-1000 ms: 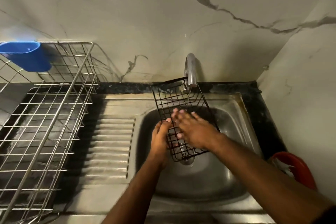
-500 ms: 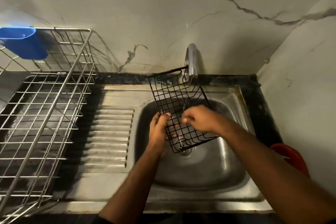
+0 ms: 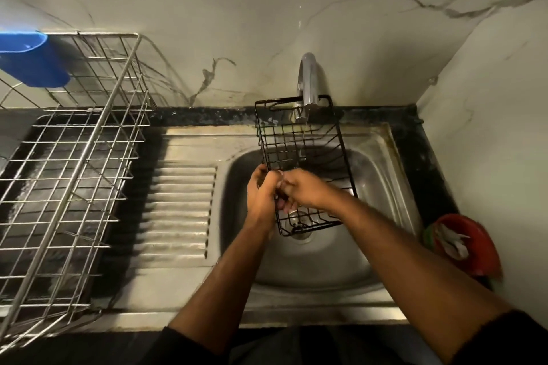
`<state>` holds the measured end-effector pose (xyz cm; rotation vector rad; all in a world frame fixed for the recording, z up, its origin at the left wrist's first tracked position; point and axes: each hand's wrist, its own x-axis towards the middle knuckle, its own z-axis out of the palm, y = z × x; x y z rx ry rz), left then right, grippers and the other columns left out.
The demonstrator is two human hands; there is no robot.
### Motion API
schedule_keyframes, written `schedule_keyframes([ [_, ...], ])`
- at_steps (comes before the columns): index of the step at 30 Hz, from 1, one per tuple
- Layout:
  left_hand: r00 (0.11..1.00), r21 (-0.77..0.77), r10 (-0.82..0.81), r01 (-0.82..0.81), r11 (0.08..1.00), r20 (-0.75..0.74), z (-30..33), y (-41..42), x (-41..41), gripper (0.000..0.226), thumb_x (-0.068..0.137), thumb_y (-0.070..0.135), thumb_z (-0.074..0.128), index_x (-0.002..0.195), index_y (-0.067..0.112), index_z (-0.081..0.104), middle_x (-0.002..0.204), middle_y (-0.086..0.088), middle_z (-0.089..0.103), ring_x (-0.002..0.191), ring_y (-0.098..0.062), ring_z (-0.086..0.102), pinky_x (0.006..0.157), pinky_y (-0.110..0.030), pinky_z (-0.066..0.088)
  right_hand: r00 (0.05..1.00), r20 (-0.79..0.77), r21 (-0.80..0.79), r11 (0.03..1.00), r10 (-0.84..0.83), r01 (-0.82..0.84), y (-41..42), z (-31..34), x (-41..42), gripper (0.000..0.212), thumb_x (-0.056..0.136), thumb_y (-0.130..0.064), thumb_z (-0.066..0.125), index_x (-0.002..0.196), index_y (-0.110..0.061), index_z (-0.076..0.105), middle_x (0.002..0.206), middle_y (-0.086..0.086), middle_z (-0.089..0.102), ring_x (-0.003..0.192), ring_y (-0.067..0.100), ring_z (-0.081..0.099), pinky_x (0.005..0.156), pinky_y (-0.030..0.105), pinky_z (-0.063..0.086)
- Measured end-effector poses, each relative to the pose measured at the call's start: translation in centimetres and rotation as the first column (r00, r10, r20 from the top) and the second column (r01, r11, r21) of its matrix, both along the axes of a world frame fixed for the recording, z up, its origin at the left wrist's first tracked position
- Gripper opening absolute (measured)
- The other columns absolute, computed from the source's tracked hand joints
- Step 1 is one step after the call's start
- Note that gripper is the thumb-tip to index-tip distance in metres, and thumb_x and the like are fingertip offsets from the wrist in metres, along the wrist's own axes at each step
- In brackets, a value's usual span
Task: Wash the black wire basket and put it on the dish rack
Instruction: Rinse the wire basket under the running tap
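The black wire basket (image 3: 299, 139) is held tilted over the steel sink (image 3: 382, 157), its top edge just under the tap (image 3: 308, 80), from which a thin stream of water runs onto it. My left hand (image 3: 261, 195) grips the basket's left edge. My right hand (image 3: 305, 190) lies across the basket's lower grid, fingers curled onto the wires beside the left hand. The steel dish rack (image 3: 74, 157) stands on the counter at the left, apart from the basket.
A blue plastic cup (image 3: 29, 59) hangs on the rack's back left corner. A ribbed steel drainboard (image 3: 178, 207) lies between rack and sink. A red bowl (image 3: 471, 246) with white scraps sits at the right, beside the side wall. A marble wall rises behind.
My right hand has slid left across the grid, going from flat to curled, and now meets my left hand. The basket has turned a little more upright under the tap.
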<state>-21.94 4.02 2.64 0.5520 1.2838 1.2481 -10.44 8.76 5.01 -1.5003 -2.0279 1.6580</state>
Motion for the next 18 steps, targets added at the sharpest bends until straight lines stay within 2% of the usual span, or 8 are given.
schedule_keyframes([
  [3, 1.0, -0.025, 0.008, -0.008, 1.0, 0.004, 0.2, 0.2, -0.3, 0.029, 0.092, 0.025, 0.063, 0.11, 0.002, 0.06, 0.084, -0.008, 0.065, 0.068, -0.022, 0.062, 0.06, -0.035, 0.055, 0.956, -0.215, -0.334, 0.935, -0.199, 0.12, -0.4, -0.5, 0.7, 0.026, 0.106, -0.027, 0.045, 0.104, -0.009, 0.064, 0.09, 0.009, 0.074, 0.081, 0.025, 0.073, 0.067, 0.034, 0.059],
  [6, 0.999, -0.011, 0.03, -0.03, 0.999, -0.031, -0.1, 0.2, -0.4, 0.047, 0.079, 0.04, 0.069, 0.114, 0.009, 0.065, 0.101, -0.009, 0.071, 0.095, -0.036, 0.068, 0.083, -0.053, 0.055, 0.998, 0.012, -0.4, 0.914, -0.069, 0.068, 0.5, -0.2, 2.6, 0.043, 0.105, -0.043, 0.041, 0.1, -0.008, 0.065, 0.091, 0.012, 0.076, 0.091, 0.029, 0.074, 0.077, 0.035, 0.058],
  [8, 1.0, -0.024, 0.017, -0.017, 1.0, -0.009, -0.1, 0.0, 0.0, 0.049, 0.081, 0.041, 0.065, 0.118, 0.009, 0.066, 0.113, -0.014, 0.074, 0.109, -0.04, 0.069, 0.088, -0.055, 0.057, 0.978, 0.203, -0.332, 0.937, -0.047, 0.114, 1.8, 0.3, 2.9, 0.058, 0.105, -0.052, 0.033, 0.094, -0.007, 0.067, 0.082, 0.01, 0.077, 0.082, 0.027, 0.075, 0.071, 0.032, 0.055],
  [11, 0.999, -0.06, -0.015, 0.019, 0.998, 0.052, 0.1, 0.1, 0.5, 0.058, 0.081, 0.043, 0.062, 0.125, 0.005, 0.062, 0.119, -0.024, 0.071, 0.111, -0.042, 0.07, 0.08, -0.051, 0.06, 0.89, 0.325, 0.031, 0.944, -0.319, 0.327, 3.1, 1.0, 1.9, 0.065, 0.103, -0.056, 0.031, 0.091, -0.005, 0.068, 0.074, 0.009, 0.075, 0.058, 0.018, 0.069, 0.059, 0.028, 0.053],
  [13, 0.999, -0.085, -0.012, 0.015, 0.996, 0.041, 0.5, 0.3, 0.6, 0.063, 0.077, 0.048, 0.062, 0.125, 0.008, 0.061, 0.121, -0.02, 0.072, 0.108, -0.038, 0.072, 0.072, -0.046, 0.06, 0.842, 0.366, 0.451, 0.867, -0.396, 0.212, 3.5, 0.6, 1.1, 0.045, 0.103, -0.047, 0.041, 0.109, -0.01, 0.066, 0.098, 0.009, 0.07, 0.081, 0.017, 0.068, 0.072, 0.032, 0.057],
  [14, 0.999, -0.097, -0.016, 0.019, 0.995, 0.031, 0.5, 0.3, 0.6, 0.066, 0.074, 0.051, 0.063, 0.125, 0.01, 0.061, 0.121, -0.018, 0.072, 0.106, -0.036, 0.073, 0.071, -0.045, 0.06, 0.848, 0.39, 0.555, 0.826, -0.36, 0.095, 3.5, 0.4, 0.8, 0.038, 0.102, -0.042, 0.048, 0.124, -0.013, 0.06, 0.118, 0.01, 0.062, 0.101, 0.018, 0.064, 0.085, 0.034, 0.056],
  [16, 0.999, -0.119, -0.036, 0.037, 0.992, 0.013, 0.5, 0.0, 0.5, 0.068, 0.072, 0.054, 0.063, 0.124, 0.011, 0.062, 0.118, -0.016, 0.073, 0.104, -0.033, 0.074, 0.074, -0.048, 0.062, 0.842, 0.489, 0.531, 0.843, -0.228, -0.08, 3.8, -0.3, 0.2, 0.063, 0.097, -0.044, 0.055, 0.15, -0.016, 0.034, 0.154, 0.013, 0.032, 0.138, 0.028, 0.039, 0.111, 0.042, 0.041],
  [18, 0.997, -0.127, -0.079, 0.075, 0.989, -0.024, 0.8, -0.4, 0.7, 0.062, 0.076, 0.054, 0.061, 0.121, 0.011, 0.065, 0.116, -0.013, 0.074, 0.106, -0.032, 0.072, 0.082, -0.055, 0.061, 0.815, 0.571, 0.426, 0.883, -0.095, -0.196, 3.5, -0.9, -0.5, 0.084, 0.098, -0.049, 0.05, 0.159, -0.017, 0.002, 0.166, 0.009, -0.007, 0.153, 0.032, -0.001, 0.122, 0.046, 0.01],
])
